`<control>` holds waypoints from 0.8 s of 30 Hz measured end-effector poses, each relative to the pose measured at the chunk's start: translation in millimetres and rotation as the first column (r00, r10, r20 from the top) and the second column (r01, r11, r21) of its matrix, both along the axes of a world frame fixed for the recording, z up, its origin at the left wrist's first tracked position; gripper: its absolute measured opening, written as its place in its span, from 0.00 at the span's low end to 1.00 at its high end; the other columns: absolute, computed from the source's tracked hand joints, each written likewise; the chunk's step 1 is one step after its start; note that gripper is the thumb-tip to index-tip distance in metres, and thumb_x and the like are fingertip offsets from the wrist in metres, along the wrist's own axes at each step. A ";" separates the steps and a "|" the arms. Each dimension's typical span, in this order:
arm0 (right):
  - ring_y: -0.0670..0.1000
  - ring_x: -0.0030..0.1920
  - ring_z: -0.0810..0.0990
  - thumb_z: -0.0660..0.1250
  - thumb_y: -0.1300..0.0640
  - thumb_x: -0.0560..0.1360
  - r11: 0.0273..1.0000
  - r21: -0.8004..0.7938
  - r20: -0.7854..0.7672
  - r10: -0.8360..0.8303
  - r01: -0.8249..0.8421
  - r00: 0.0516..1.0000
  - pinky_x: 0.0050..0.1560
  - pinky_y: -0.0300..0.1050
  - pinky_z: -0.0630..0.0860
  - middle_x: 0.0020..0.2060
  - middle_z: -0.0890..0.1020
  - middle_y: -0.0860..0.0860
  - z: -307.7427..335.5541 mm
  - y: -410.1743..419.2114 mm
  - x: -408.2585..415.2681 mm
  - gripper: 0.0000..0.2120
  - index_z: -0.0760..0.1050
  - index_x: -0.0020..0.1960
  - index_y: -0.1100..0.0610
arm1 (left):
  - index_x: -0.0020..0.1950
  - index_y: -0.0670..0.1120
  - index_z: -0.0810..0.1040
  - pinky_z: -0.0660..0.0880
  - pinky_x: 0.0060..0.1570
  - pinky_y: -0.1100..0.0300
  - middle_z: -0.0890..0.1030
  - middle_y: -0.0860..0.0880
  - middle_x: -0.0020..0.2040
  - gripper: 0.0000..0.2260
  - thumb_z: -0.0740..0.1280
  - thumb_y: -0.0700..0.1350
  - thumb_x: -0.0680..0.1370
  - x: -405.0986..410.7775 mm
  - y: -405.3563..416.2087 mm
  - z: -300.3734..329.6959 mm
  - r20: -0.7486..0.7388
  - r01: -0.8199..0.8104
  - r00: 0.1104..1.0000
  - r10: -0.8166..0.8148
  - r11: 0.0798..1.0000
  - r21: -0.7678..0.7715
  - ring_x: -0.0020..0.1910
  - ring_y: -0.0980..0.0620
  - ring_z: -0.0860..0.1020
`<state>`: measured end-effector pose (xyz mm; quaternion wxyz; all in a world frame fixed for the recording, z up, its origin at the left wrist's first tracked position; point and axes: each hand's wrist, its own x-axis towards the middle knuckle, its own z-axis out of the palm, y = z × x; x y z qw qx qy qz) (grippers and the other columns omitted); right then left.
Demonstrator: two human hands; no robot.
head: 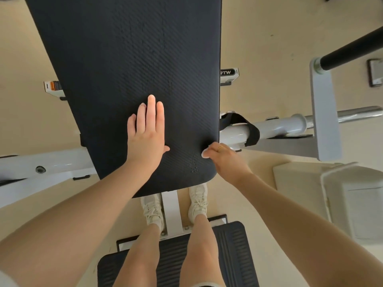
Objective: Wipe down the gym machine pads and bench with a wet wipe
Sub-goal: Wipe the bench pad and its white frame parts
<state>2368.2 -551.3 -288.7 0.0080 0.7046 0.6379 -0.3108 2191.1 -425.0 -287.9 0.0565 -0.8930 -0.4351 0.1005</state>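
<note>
Left hand [147,131] flat on black pad [124,59] | beige floor [259,27]

pad [124,48]: black, diagonal ribbed texture | frame [269,129]: white | floor [269,27]: beige | shoes [198,200]: off-white | footplate [232,251]: black, ridged | ring [220,148]: gold

Black textured bench pad [128,59], flat, lengthwise in centre; faint damp streaks, maybe.

Pad [124,59]: upper surface lay open beyond the flat left hand [147,131]. Right edge crowded by right hand [223,158], strap [246,127] and white tube [269,129]; black bar [352,50] further right.
</note>
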 end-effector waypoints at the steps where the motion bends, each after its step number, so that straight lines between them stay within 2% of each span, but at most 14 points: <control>1: 0.58 0.55 0.74 0.63 0.71 0.73 0.999 0.028 -0.004 0.018 -0.018 1.000 0.52 0.49 0.74 0.56 0.75 0.56 5.6 4.5 2.0 0.17 0.74 0.60 0.59 | 0.73 0.39 0.57 0.69 0.62 0.48 0.64 0.38 0.72 0.50 0.74 0.62 0.61 0.3 -0.7 -0.2 0.006 -0.005 1.000 0.005 1.000 -0.012 0.67 0.40 0.68; 3: 0.60 0.47 0.75 0.65 0.72 0.71 0.983 0.183 -0.001 0.026 -0.026 1.000 0.42 0.48 0.77 0.49 0.76 0.58 17.8 23.9 9.0 0.15 0.75 0.55 0.60 | 0.74 0.39 0.55 0.67 0.64 0.46 0.61 0.38 0.73 0.49 0.75 0.59 0.63 -0.7 -2.6 -1.6 0.028 -0.003 1.000 0.005 0.999 -0.045 0.69 0.39 0.66; 4: 0.60 0.47 0.75 0.64 0.72 0.71 0.963 0.268 0.027 0.007 -0.014 1.000 0.41 0.46 0.74 0.48 0.76 0.59 23.1 38.6 13.9 0.15 0.76 0.55 0.61 | 0.74 0.39 0.53 0.65 0.65 0.46 0.60 0.37 0.73 0.49 0.75 0.58 0.63 -1.2 -3.1 -2.7 0.042 0.004 0.999 -0.001 0.998 -0.062 0.70 0.38 0.64; 6: 0.59 0.51 0.73 0.58 0.69 0.74 0.926 0.375 0.079 -0.075 0.041 0.994 0.46 0.45 0.69 0.52 0.75 0.59 28.6 71.3 25.4 0.15 0.75 0.58 0.61 | 0.74 0.39 0.52 0.62 0.67 0.44 0.57 0.37 0.74 0.49 0.76 0.55 0.64 -1.3 -4.2 -3.8 0.063 0.010 0.998 -0.004 0.996 -0.093 0.71 0.36 0.62; 7: 0.59 0.52 0.72 0.57 0.69 0.75 0.904 0.421 0.078 -0.112 0.069 0.991 0.48 0.46 0.70 0.53 0.75 0.59 26.7 83.5 29.9 0.15 0.75 0.58 0.61 | 0.74 0.39 0.51 0.61 0.67 0.44 0.57 0.36 0.74 0.49 0.76 0.54 0.64 -1.0 -4.9 -3.1 0.070 0.005 0.998 0.002 0.995 -0.102 0.71 0.36 0.61; 11: 0.60 0.47 0.76 0.65 0.72 0.69 0.859 0.489 -0.065 -0.139 0.153 0.988 0.43 0.48 0.75 0.49 0.78 0.60 -1.1 66.5 20.4 0.13 0.76 0.53 0.64 | 0.74 0.39 0.55 0.60 0.67 0.43 0.58 0.34 0.73 0.46 0.77 0.50 0.64 1.7 -8.1 -1.1 0.126 -0.005 0.992 0.015 0.996 -0.085 0.70 0.33 0.62; 13: 0.61 0.46 0.78 0.69 0.76 0.64 0.890 0.439 -0.089 -0.090 0.120 0.992 0.43 0.50 0.79 0.47 0.79 0.59 -22.2 21.0 7.3 0.17 0.77 0.50 0.62 | 0.73 0.38 0.57 0.61 0.66 0.43 0.59 0.34 0.72 0.42 0.76 0.47 0.66 -0.5 -16.6 -1.6 0.160 0.017 0.987 -0.006 0.997 -0.071 0.69 0.34 0.63; 15: 0.60 0.46 0.79 0.69 0.79 0.59 0.950 0.308 -0.100 -0.011 0.042 0.995 0.43 0.51 0.80 0.48 0.80 0.59 -35.2 -28.3 -4.7 0.23 0.77 0.51 0.62 | 0.72 0.38 0.59 0.63 0.66 0.43 0.61 0.34 0.72 0.38 0.75 0.44 0.68 -5.4 -29.3 -4.5 0.185 0.062 0.982 -0.048 0.995 -0.073 0.69 0.35 0.64; 18: 0.58 0.56 0.74 0.63 0.74 0.69 0.997 -0.036 -0.118 0.065 -0.070 0.991 0.52 0.52 0.77 0.58 0.75 0.57 -42.5 -79.9 -14.8 0.22 0.73 0.61 0.61 | 0.71 0.38 0.62 0.65 0.64 0.43 0.64 0.34 0.70 0.39 0.76 0.45 0.66 -15.5 -49.1 -11.0 0.161 0.118 0.982 -0.101 0.988 -0.100 0.67 0.35 0.67; 19: 0.57 0.57 0.73 0.62 0.73 0.71 0.998 -0.053 -0.123 0.035 -0.042 0.992 0.54 0.51 0.76 0.59 0.74 0.56 -41.6 -83.0 -15.6 0.21 0.73 0.62 0.61 | 0.70 0.38 0.62 0.66 0.63 0.43 0.64 0.34 0.70 0.39 0.77 0.46 0.65 -18.4 -54.5 -12.9 0.146 0.131 0.983 -0.114 0.985 -0.113 0.66 0.35 0.68; 21: 0.59 0.52 0.76 0.63 0.74 0.69 0.995 0.062 -0.163 -0.070 0.081 0.984 0.48 0.48 0.76 0.53 0.77 0.58 -34.5 -62.9 -13.8 0.18 0.76 0.56 0.61 | 0.70 0.38 0.63 0.69 0.61 0.43 0.65 0.35 0.69 0.41 0.78 0.49 0.63 -22.8 -62.0 -15.7 0.122 0.149 0.984 -0.132 0.979 -0.141 0.64 0.35 0.70; 24: 0.58 0.46 0.75 0.63 0.72 0.70 0.915 0.362 -0.137 -0.136 0.178 0.981 0.43 0.42 0.69 0.46 0.77 0.60 -12.1 3.4 -3.7 0.11 0.77 0.50 0.64 | 0.69 0.38 0.64 0.71 0.58 0.44 0.68 0.35 0.68 0.44 0.79 0.52 0.60 -25.6 -67.1 -16.8 0.086 0.158 0.986 -0.146 0.974 -0.161 0.61 0.36 0.73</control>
